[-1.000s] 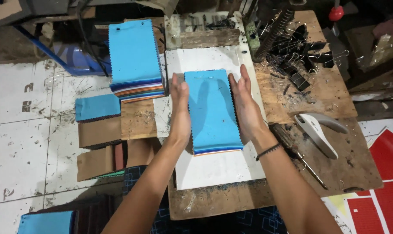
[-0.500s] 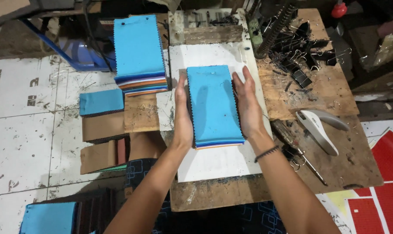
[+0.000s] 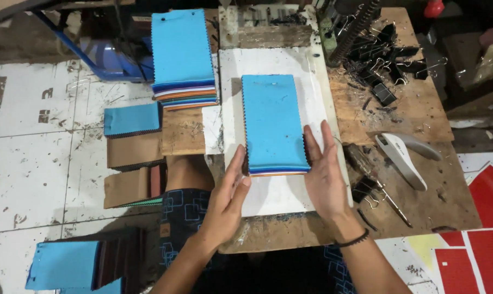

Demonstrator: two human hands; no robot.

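I am looking down at a stack of blue fabric swatches (image 3: 275, 124) lying on a white board (image 3: 320, 81) on the wooden counter (image 3: 415, 109). The stack is sitting between my two hands, its near end level with my fingertips. My left hand (image 3: 227, 204) is coming in at the stack's near left corner, fingers straight and together, the grip spread flat and pinching nothing; its fingertips are just beside the zigzag edge, and I cannot tell whether they are touching it. My right hand (image 3: 327, 177) is lying flat along the stack's right side near the lower corner, grip likewise spread, fingertips touching or nearly touching the edge. The stack's long axis is running away from me, up the view, with the layered coloured edges showing at the near end.

To the left, a taller swatch pile (image 3: 182, 54) with a blue top is resting at the counter's edge. To the right, a white staple tool (image 3: 407, 158) and a heap of black binder clips (image 3: 385, 54) are lying on the counter.
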